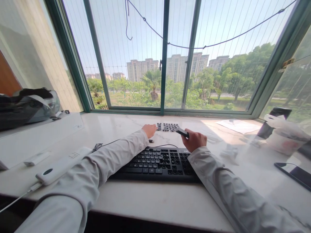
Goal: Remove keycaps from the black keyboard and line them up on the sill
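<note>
A black keyboard (pixel 152 163) lies across the white ledge under my forearms. Keycaps sit on its left part, while bare key sockets show at the right. Behind it, loose black keycaps (pixel 170 127) are laid out in rows. My left hand (pixel 149 130) is at the left end of these rows, its fingers drawn together at a keycap; whether it grips one is too small to tell. My right hand (pixel 194 140) is closed around a dark, flat-ended tool (pixel 182 132), whose tip reaches over the right end of the rows. Its exact kind is unclear.
A white power strip (pixel 63 165) with a cable lies left. A dark bag (pixel 29 106) rests at the far left. On the right are paper (pixel 238 126), a plastic-wrapped tub (pixel 285 139) and a phone (pixel 295 173). A window frame (pixel 165 64) stands behind.
</note>
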`<state>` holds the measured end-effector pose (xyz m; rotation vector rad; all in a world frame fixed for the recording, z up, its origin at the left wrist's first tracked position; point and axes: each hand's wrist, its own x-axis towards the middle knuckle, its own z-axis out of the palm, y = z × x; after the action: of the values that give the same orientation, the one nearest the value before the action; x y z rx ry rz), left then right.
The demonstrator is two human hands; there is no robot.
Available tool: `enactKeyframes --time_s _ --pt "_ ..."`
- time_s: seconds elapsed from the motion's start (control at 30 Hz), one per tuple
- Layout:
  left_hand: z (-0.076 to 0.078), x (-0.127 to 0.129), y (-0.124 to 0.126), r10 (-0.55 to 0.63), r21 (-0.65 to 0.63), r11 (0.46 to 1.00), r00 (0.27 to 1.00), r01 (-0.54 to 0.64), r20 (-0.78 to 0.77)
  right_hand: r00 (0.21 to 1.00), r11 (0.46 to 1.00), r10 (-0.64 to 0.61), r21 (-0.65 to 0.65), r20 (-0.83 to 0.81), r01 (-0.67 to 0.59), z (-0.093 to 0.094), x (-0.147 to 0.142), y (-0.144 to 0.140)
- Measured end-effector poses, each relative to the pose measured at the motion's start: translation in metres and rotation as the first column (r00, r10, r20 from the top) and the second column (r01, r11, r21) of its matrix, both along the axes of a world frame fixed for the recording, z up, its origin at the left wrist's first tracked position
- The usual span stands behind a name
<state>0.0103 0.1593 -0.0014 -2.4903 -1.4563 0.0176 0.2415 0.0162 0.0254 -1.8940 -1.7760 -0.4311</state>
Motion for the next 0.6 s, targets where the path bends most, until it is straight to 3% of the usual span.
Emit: enactKeyframes --time_s 0.3,0.6 --pt "-0.014 0.003 0.013 -0.005 0.032 0.999 0.999 0.007 -0.044 1.0 1.0 0.004 -0.023 0.014 -0.004 0.002 -0.003 -0.002" --pt "-0.017 0.005 0.018 -0.017 0.049 0.999 0.999 0.019 -0.034 1.0 0.999 0.011 -0.033 0.015 -0.011 0.002 -0.004 -0.003"
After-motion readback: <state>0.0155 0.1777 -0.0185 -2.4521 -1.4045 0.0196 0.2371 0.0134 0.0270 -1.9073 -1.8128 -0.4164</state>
